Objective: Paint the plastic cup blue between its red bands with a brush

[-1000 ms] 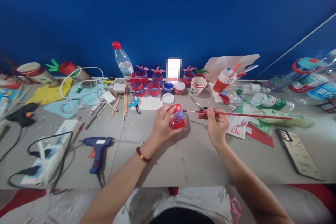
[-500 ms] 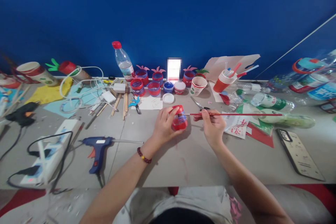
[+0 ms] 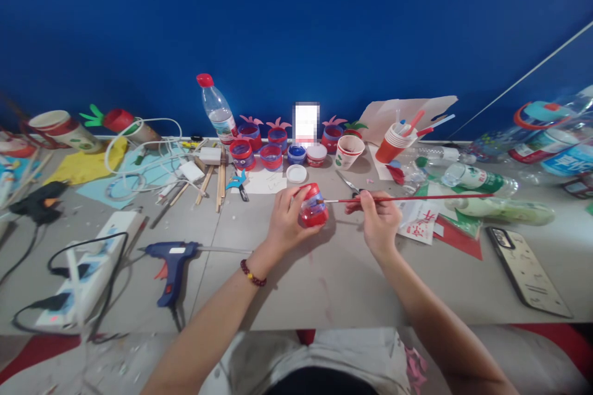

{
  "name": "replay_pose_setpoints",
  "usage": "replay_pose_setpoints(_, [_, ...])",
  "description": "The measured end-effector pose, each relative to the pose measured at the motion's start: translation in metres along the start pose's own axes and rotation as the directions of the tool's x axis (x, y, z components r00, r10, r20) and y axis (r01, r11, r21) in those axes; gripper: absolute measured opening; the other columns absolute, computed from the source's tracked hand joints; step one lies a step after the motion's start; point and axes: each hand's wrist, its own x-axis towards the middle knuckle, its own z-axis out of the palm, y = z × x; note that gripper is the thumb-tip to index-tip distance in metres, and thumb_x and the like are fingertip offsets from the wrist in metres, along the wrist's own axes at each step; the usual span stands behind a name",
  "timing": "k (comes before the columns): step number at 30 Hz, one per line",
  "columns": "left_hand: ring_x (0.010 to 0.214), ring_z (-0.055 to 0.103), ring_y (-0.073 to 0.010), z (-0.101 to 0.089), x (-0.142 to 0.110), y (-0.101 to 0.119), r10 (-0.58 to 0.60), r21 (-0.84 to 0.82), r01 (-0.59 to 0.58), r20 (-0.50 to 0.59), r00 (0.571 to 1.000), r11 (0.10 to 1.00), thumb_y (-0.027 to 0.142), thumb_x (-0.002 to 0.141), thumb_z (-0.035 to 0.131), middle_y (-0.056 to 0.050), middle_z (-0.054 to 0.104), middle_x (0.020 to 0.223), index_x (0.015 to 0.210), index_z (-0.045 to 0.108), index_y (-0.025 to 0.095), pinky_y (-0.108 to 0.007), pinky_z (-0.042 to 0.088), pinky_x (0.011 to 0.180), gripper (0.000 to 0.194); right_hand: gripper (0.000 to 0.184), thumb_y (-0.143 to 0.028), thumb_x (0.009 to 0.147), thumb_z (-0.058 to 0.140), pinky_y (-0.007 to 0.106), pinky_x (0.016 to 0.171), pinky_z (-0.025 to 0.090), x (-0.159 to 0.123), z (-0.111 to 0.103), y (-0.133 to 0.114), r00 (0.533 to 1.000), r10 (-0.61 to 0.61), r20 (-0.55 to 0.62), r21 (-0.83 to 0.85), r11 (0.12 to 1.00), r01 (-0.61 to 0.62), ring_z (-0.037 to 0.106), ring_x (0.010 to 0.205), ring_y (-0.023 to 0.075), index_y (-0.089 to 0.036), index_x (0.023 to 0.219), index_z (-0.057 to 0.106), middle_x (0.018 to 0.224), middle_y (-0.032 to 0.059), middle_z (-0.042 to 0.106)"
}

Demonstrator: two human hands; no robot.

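My left hand (image 3: pixel 288 222) is closed around a small clear plastic cup (image 3: pixel 315 215) with red bands and a blue band painted on it, held tilted just above the table. In my right hand (image 3: pixel 380 219) is a thin red paintbrush (image 3: pixel 430 197), pinched near its bristle end. The brush tip meets the blue band on the cup's side, and the handle points off to the right. Behind the hands stand an open jar of blue paint (image 3: pixel 297 154), a jar with a white top (image 3: pixel 317 154) and a white lid (image 3: pixel 296 173).
Several red-and-blue painted cups (image 3: pixel 271 157) line the back, beside a paper cup (image 3: pixel 349 152). Scissors (image 3: pixel 348 183) lie behind my right hand. A blue glue gun (image 3: pixel 171 265) and a power strip (image 3: pixel 92 268) sit left; a phone (image 3: pixel 528 271) and plastic bottles (image 3: pixel 482 180) lie right.
The cup has shifted slightly left and turned in my left hand. The brush tip has moved slightly left with it and stays at the cup's side.
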Motion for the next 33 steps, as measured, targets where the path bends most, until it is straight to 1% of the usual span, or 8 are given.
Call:
replay_pose_setpoints(3, [0.107,0.057,-0.0283,0.001,0.000,0.000,0.019,-0.009,-0.019,-0.007,1.000,1.000,0.046,0.069,0.080,-0.014,0.056,0.119,0.136,0.045,0.019,-0.043,0.048,0.094,0.080,0.028,-0.042,0.083,0.071,0.028,0.051,0.058,-0.008,0.003,0.002,0.996,0.035,0.085,0.018,0.999,-0.037,0.067,0.047,0.0154,-0.019,0.074,0.058,0.056,-0.0010,0.069])
replay_pose_setpoints(6, [0.107,0.057,-0.0286,0.003,-0.001,-0.001,0.036,-0.001,-0.036,-0.016,0.999,0.999,0.046,0.072,0.078,-0.014,0.057,0.118,0.137,0.044,0.018,-0.044,0.048,0.094,0.079,0.028,-0.043,0.081,0.071,0.026,0.053,0.058,-0.012,0.007,-0.001,0.994,0.022,0.106,-0.003,1.000,-0.022,0.068,0.049,0.0149,-0.020,0.073,0.059,0.058,-0.0002,0.071])
replay_pose_setpoints(12, [0.107,0.057,-0.0284,0.002,-0.001,-0.001,0.024,0.034,-0.023,-0.018,1.000,0.999,0.046,0.074,0.076,-0.014,0.056,0.118,0.137,0.043,0.019,-0.044,0.049,0.094,0.077,0.031,-0.048,0.081,0.070,0.026,0.053,0.058,-0.008,0.007,-0.007,0.998,-0.014,0.057,-0.081,0.997,0.018,0.068,0.050,0.0152,-0.020,0.072,0.060,0.058,0.0001,0.071])
replay_pose_setpoints(18, [0.107,0.057,-0.0277,-0.001,-0.001,-0.001,0.015,0.030,-0.014,-0.042,0.999,0.999,0.048,0.073,0.077,-0.013,0.055,0.119,0.137,0.045,0.019,-0.043,0.049,0.093,0.077,0.033,-0.050,0.081,0.069,0.028,0.053,0.058,0.002,0.003,-0.004,1.000,-0.026,0.000,-0.093,0.995,0.026,0.068,0.048,0.0156,-0.020,0.072,0.059,0.056,-0.0001,0.070])
replay_pose_setpoints(23, [0.110,0.056,-0.0292,-0.002,-0.001,-0.001,-0.031,0.033,0.032,-0.015,0.999,0.999,0.045,0.068,0.081,-0.013,0.054,0.122,0.139,0.042,0.022,-0.045,0.047,0.096,0.084,0.033,-0.048,0.082,0.069,0.028,0.052,0.057,0.004,0.000,-0.003,0.997,-0.062,-0.039,-0.052,0.997,0.060,0.067,0.047,0.0151,-0.019,0.072,0.057,0.057,-0.0003,0.070])
replay_pose_setpoints(26, [0.108,0.057,-0.0288,-0.002,0.000,0.001,-0.030,0.048,0.030,-0.006,1.000,0.998,0.044,0.069,0.080,-0.013,0.055,0.120,0.139,0.042,0.022,-0.044,0.048,0.095,0.083,0.030,-0.046,0.083,0.069,0.029,0.051,0.057,-0.002,0.002,-0.002,0.999,-0.030,0.011,-0.007,1.000,0.030,0.067,0.047,0.0158,-0.019,0.074,0.057,0.058,-0.0004,0.070])
replay_pose_setpoints(29, [0.106,0.058,-0.0281,-0.001,0.001,0.002,-0.005,0.041,0.006,-0.034,0.999,0.999,0.045,0.072,0.078,-0.013,0.055,0.119,0.137,0.043,0.020,-0.044,0.049,0.093,0.079,0.029,-0.045,0.083,0.069,0.029,0.052,0.057,-0.010,0.005,0.000,0.996,0.016,0.087,0.008,1.000,-0.017,0.067,0.048,0.0165,-0.020,0.075,0.056,0.057,-0.0006,0.070])
replay_pose_setpoints(33, [0.107,0.057,-0.0289,0.002,0.000,0.001,-0.003,0.027,0.004,-0.033,0.999,1.000,0.045,0.071,0.078,-0.014,0.055,0.119,0.138,0.043,0.020,-0.045,0.049,0.094,0.079,0.028,-0.045,0.083,0.070,0.029,0.054,0.059,-0.014,0.007,0.000,0.994,0.028,0.108,-0.035,0.999,-0.024,0.068,0.051,0.0165,-0.020,0.076,0.058,0.059,0.0001,0.071])
